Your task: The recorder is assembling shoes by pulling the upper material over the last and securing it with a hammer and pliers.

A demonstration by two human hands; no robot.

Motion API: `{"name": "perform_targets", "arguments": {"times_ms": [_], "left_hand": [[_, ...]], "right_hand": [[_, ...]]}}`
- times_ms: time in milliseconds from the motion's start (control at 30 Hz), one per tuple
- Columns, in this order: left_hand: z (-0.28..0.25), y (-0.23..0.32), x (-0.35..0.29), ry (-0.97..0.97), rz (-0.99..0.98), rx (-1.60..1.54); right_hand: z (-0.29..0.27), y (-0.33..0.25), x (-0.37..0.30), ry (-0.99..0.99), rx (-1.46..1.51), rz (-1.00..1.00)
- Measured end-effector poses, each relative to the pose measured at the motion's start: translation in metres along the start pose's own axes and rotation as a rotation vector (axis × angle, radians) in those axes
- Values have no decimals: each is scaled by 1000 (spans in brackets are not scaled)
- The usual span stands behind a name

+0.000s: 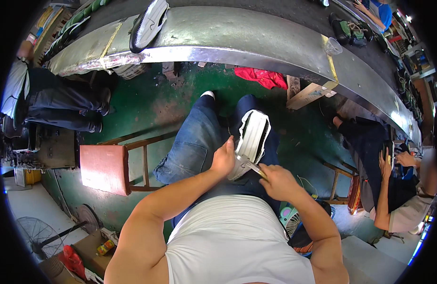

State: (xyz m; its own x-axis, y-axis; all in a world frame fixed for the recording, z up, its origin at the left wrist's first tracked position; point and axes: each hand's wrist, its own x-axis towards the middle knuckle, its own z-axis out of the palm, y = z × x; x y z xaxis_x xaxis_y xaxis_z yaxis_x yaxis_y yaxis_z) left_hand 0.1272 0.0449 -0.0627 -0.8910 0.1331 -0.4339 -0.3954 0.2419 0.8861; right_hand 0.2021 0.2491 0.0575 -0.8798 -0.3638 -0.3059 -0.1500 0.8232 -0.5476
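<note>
A shoe (253, 133) with a white underside and dark edges rests on my thigh, bottom up. My left hand (223, 158) is closed at its left edge, near the end closer to me. A thin dark strand seems to rise above that hand, too small to make out. My right hand (278, 181) is wrapped round a hand tool (253, 166) with a metal head and a yellowish handle. The tool's head meets the near end of the shoe. Its exact kind is unclear.
A metal-edged bench (228, 35) crosses ahead, bearing another shoe (150, 24), a clear cup (333, 46) and dark-green shoes (353, 31). A padded stool (104, 169) stands left. People sit or stand at both sides. Red cloth (261, 77) lies below the bench; a small green fan (290, 218) is by my right side.
</note>
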Motion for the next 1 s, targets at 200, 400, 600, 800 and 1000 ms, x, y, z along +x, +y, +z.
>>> {"name": "perform_targets", "arguments": {"times_ms": [200, 400, 600, 800, 1000], "left_hand": [[-5, 14, -7, -25, 274, 284], [-14, 48, -14, -263, 422, 605], [-22, 62, 0, -438, 394, 834], [-17, 97, 3, -554, 314, 980], [-24, 95, 7, -561, 368, 1020]], "right_hand": [[-16, 1, 19, 245, -373, -110], [6, 24, 15, 195, -45, 201], [-49, 42, 13, -288, 558, 460], [-31, 50, 44, 482, 261, -47], [-17, 61, 47, 435, 102, -3]]}}
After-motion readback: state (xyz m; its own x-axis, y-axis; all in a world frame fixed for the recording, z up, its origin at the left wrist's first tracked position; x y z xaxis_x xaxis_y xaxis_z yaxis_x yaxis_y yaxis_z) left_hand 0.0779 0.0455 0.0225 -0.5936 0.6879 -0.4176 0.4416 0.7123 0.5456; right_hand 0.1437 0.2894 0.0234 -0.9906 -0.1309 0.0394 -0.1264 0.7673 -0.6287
